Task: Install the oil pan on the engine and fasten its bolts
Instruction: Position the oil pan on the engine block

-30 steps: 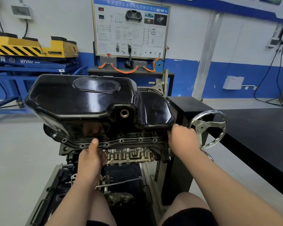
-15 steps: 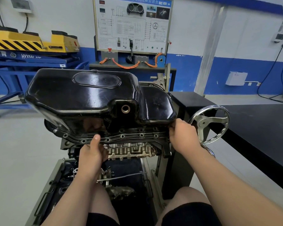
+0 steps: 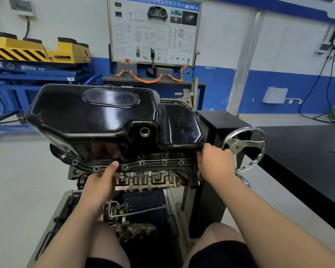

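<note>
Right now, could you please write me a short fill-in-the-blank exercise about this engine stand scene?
The oil pan is ____ in colour. The left hand grips the pan's near rim with its ____ on top. The silver handwheel stands to the ____ of the right hand. The drain hole in the pan holds ____ plug.
Missing words: black; thumb; right; no.

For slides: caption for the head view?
Seating step: left hand and right hand grip the oil pan over the engine.
</note>
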Demonstrator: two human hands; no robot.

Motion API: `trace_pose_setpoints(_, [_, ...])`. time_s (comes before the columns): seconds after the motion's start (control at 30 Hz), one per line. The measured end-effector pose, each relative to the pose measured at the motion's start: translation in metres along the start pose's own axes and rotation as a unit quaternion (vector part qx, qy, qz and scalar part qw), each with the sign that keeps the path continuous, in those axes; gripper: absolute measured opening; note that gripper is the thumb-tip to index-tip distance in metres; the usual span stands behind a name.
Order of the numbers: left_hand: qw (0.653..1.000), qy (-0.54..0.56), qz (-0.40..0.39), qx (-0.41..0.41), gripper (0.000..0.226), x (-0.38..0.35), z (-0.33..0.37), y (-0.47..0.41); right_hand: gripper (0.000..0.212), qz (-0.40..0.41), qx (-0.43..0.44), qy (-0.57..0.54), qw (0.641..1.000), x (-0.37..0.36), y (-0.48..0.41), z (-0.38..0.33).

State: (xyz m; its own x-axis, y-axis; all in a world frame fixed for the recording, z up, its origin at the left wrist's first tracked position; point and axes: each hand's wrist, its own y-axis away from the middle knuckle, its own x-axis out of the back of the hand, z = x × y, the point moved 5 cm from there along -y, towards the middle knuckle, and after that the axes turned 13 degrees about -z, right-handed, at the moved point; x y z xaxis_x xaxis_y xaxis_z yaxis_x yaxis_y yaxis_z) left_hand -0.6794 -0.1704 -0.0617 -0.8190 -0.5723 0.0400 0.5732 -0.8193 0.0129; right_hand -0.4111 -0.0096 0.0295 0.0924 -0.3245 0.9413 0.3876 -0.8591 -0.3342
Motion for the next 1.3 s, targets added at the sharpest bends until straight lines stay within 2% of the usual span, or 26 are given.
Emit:
trace_pose_setpoints(0.07, [0.997,0.051,-0.051,0.036,0.047,-0.002,0.002,0.001,0.025,-0.009,-0.004,-0.021,1.0,-0.001,0.0,0.004])
trace_pose_setpoints(0.13, [0.984,0.094,-0.122,0.091,0.032,-0.006,0.006,0.002,0.022,-0.023,0.003,-0.048,0.999,-0.005,0.001,0.007])
trace_pose_setpoints(0.27, [0.93,0.161,-0.243,0.224,0.022,-0.003,0.023,0.011,0.018,-0.058,0.019,-0.107,0.992,-0.016,0.009,0.014])
trace_pose_setpoints(0.37, [0.909,0.186,-0.275,0.254,0.016,-0.001,0.032,0.022,0.021,-0.045,0.01,-0.151,0.988,-0.016,0.011,0.015])
trace_pose_setpoints(0.47, [0.923,0.226,-0.224,0.216,0.012,-0.009,0.033,0.03,0.02,-0.023,0.014,-0.187,0.982,-0.011,0.008,0.013])
trace_pose_setpoints(0.57, [0.947,0.247,-0.145,0.143,0.019,-0.012,0.036,0.038,0.016,-0.019,0.028,-0.139,0.99,-0.005,0.003,0.008])
trace_pose_setpoints(0.7, [0.97,0.209,-0.119,0.045,0.012,0.002,0.054,0.058,0.017,-0.042,0.018,-0.122,0.991,-0.009,0.002,0.009])
trace_pose_setpoints(0.8, [0.958,0.26,-0.122,-0.006,0.031,0.018,0.06,0.077,0.018,-0.064,0.013,-0.137,0.988,-0.014,0.004,0.012])
trace_pose_setpoints(0.87, [0.958,0.281,-0.052,-0.033,0.04,0.031,0.065,0.08,0.02,-0.055,0.022,-0.14,0.988,-0.013,0.005,0.012])
trace_pose_setpoints(0.93, [0.965,0.252,0.045,-0.061,0.039,0.043,0.074,0.078,0.021,-0.043,0.03,-0.138,0.989,-0.012,0.004,0.01])
trace_pose_setpoints(1.0, [0.973,0.194,0.1,-0.074,0.043,0.05,0.084,0.074,0.022,-0.04,0.028,-0.143,0.989,-0.011,0.003,0.007])
trace_pose_setpoints(1.13, [0.981,0.083,0.159,-0.074,0.051,0.056,0.085,0.071,0.019,-0.045,0.019,-0.13,0.99,-0.01,0.0,0.004])
trace_pose_setpoints(1.3, [0.977,0.08,0.171,-0.103,0.054,0.058,0.093,0.057,0.023,-0.052,0.018,-0.11,0.992,-0.007,0.0,0.004])
